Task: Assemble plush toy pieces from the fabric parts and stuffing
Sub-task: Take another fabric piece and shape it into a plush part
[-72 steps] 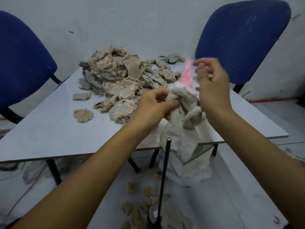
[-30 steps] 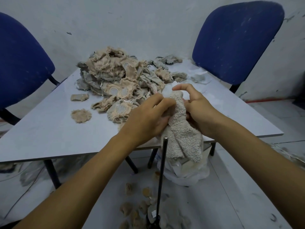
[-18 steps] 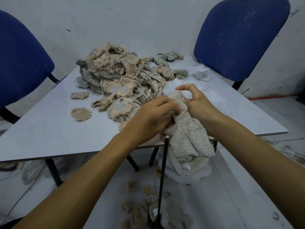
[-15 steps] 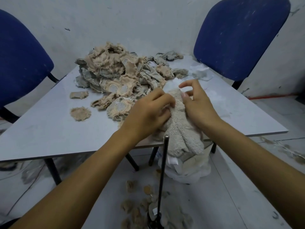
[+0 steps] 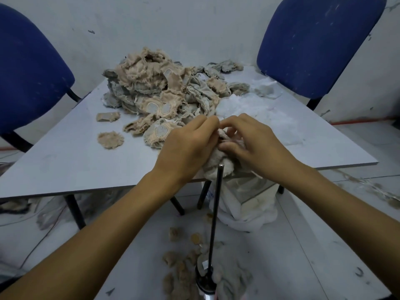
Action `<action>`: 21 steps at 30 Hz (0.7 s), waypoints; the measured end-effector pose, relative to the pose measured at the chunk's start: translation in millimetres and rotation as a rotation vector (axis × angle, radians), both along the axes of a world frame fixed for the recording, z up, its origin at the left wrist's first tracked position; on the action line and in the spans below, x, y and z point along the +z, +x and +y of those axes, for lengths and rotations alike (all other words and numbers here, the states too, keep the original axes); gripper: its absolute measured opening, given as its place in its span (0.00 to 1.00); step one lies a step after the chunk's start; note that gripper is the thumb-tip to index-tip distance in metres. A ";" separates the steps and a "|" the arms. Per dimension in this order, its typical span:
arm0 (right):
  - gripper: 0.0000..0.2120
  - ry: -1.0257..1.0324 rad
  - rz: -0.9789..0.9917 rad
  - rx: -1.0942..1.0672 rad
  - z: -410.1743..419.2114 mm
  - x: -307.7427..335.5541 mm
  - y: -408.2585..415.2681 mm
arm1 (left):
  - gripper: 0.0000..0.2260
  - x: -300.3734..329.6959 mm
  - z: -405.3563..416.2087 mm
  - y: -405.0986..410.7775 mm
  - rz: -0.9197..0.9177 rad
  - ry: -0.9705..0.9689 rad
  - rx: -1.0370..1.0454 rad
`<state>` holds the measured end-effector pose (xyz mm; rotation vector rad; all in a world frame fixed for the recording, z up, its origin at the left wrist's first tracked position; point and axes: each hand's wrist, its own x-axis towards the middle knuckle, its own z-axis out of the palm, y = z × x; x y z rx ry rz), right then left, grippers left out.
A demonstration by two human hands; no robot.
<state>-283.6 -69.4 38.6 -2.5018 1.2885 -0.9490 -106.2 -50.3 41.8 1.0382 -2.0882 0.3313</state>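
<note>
White walls back a grey table (image 5: pixel 65 161) that fills the middle of the frame, with one blue chair (image 5: pixel 26 83) at the upper left and a second blue chair (image 5: pixel 320 44) at the upper right. On the far half of the table lies a heap of tan and grey fabric pieces (image 5: pixel 164 92); white stuffing (image 5: pixel 249 105) is spread just right of the heap. Two loose scraps lie apart on the left: a small strip (image 5: pixel 107 116) and a round patch (image 5: pixel 110 139).

At the near table edge, centre frame, both hands meet on a pale plush piece (image 5: pixel 218 163), most of it hidden beneath them. Left hand (image 5: pixel 188 148): fingers curled around the piece from the left. Right hand (image 5: pixel 255 146): fingers bent, thumb and forefinger pinching the top of the piece.

A thin black rod (image 5: pixel 215 213) stands upright below the hands, rising from the floor. A white bag (image 5: pixel 249 202) sits under the table edge, and more fabric bits (image 5: pixel 184 267) litter the floor in the lower centre.
</note>
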 end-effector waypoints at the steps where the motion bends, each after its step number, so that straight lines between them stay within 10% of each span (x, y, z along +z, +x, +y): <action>1: 0.13 -0.057 -0.006 -0.019 3.1 -1.9 -0.9 | 0.05 -0.8 3.0 0.7 -0.015 -0.028 -0.003; 11: 0.03 -0.693 -0.101 0.077 47.1 -6.1 2.2 | 0.10 -13.5 32.1 22.9 -0.094 -0.322 -0.169; 21: 0.03 -0.656 -0.031 0.288 65.2 -17.1 -8.7 | 0.10 -9.9 55.9 25.4 -0.225 -0.247 -0.385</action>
